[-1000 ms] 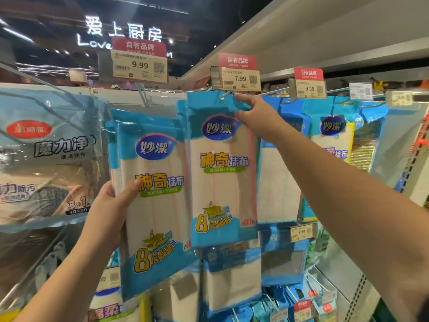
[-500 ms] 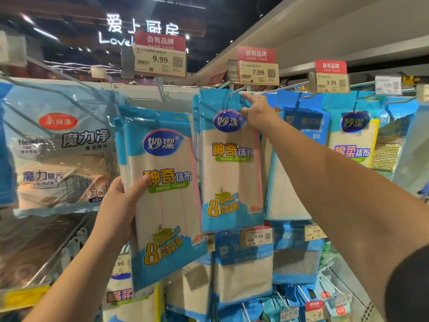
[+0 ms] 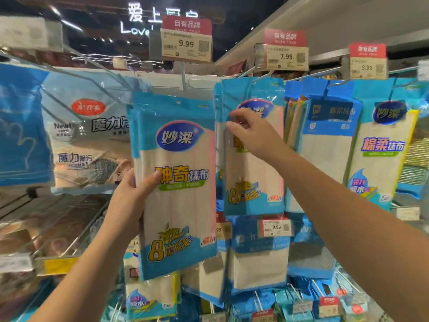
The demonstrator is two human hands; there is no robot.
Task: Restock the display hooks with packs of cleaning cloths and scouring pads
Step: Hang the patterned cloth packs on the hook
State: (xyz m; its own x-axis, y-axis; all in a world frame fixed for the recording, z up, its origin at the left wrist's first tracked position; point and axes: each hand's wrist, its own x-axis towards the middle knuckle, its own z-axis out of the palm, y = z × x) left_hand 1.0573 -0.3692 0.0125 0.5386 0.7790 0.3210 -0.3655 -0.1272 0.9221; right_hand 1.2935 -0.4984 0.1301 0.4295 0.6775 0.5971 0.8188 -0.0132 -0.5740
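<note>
My left hand [image 3: 130, 194] grips the left edge of a small stack of blue-and-white cleaning cloth packs [image 3: 178, 182], held upright in front of the shelf. Another pack of the same kind [image 3: 257, 182] hangs on the display hook [image 3: 262, 75] under the 7.99 tag, with more packs behind it. My right hand [image 3: 253, 135] is in front of that hanging pack's upper part, just below its logo. Its fingers are loosely bent, with the tips near the pack's left edge, and nothing is held between them.
Scouring pad packs [image 3: 92, 140] hang at the left. Other cloth packs [image 3: 380, 149] hang at the right under a 9.99 tag. A bare hook [image 3: 183, 75] sits under the left 9.99 tag [image 3: 186, 41]. Lower rows of hooks hold more packs and price tags [image 3: 275, 227].
My right hand has left the top of the hanging pack at the hook and dropped down to its logo. The stack in my left hand has risen slightly towards the hooks.
</note>
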